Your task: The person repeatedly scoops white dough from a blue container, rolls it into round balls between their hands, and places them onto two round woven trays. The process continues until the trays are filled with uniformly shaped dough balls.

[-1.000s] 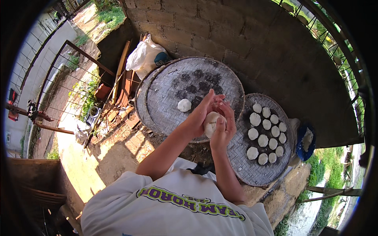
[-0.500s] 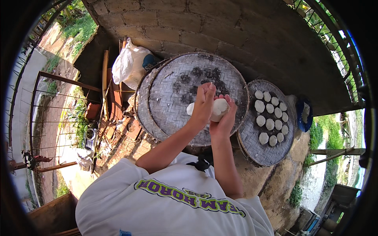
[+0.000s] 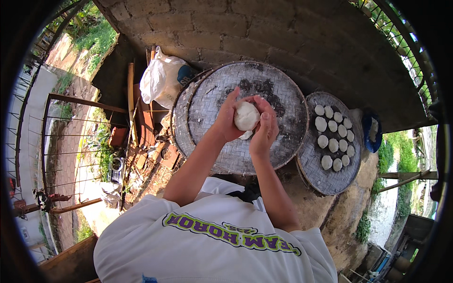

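Note:
A round white lump (image 3: 247,116), which looks like dough, sits between my two cupped hands. My left hand (image 3: 228,118) curves round its left side with the thumb pointing up and away. My right hand (image 3: 265,127) wraps the right side, its fingers bent over the lump's far edge. Both hands are above a wide woven bamboo tray (image 3: 207,137), whose weave is dusted white with dark patches toward the far side. Beneath the hands a small white piece (image 3: 246,135) shows in part on this tray.
To the right a second woven tray (image 3: 317,175) bears several flattened white balls (image 3: 333,126). Beyond it stands a blue basin (image 3: 372,133). A white sack (image 3: 165,78) leans by the block wall (image 3: 203,35). Wood and broken tiles (image 3: 160,153) lie at left, beside a wire fence (image 3: 78,141).
My hands have turned round the white lump, from pressing over it to cupping it at both sides, so more of it shows. The whole view has shifted slightly.

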### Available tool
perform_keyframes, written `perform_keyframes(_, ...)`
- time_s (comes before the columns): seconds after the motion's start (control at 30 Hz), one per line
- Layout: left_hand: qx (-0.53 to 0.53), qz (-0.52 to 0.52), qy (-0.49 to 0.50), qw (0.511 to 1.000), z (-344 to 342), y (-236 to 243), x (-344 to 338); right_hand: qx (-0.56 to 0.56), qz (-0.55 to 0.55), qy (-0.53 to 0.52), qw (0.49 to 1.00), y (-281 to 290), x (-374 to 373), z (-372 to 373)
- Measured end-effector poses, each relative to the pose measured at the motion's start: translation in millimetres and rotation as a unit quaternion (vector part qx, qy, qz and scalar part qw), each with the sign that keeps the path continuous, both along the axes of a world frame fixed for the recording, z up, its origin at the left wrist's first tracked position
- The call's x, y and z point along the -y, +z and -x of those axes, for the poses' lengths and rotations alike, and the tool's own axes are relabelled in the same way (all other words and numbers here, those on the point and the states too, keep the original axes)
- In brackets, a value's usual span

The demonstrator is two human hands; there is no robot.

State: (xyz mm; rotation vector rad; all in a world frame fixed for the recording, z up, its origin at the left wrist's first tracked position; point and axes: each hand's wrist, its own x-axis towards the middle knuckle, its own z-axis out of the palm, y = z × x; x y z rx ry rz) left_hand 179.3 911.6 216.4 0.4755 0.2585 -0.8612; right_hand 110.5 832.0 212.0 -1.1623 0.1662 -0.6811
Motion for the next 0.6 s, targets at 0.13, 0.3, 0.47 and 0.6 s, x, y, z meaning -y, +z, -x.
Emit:
perform_keyframes(0.13, 0.199, -0.101, 0.01, 0.975, -8.8, -2.4, -7.1, -0.108, -0.208, 0.016, 0.972, 2.2, -10.0, -11.2)
perform_keyframes(0.3, 0.139, -0.104, 0.05, 0.983, -18.8, -6.2, -19.9, -0.065, -0.146, 0.069, 0.985, -11.4, -21.1, -18.8)
perform_keyframes(0.47, 0.163, -0.109, -0.027, 0.98, -28.0, -13.5, -28.3, -0.07, 0.035, 0.044, 0.996, -31.2, -31.0, -16.0)
perform_keyframes(0.6, 0.131, -0.27, 0.043, 0.953, -17.6, -40.2, -29.6, -0.127, -0.286, 0.026, 0.949, -52.9, -28.2, -29.0)
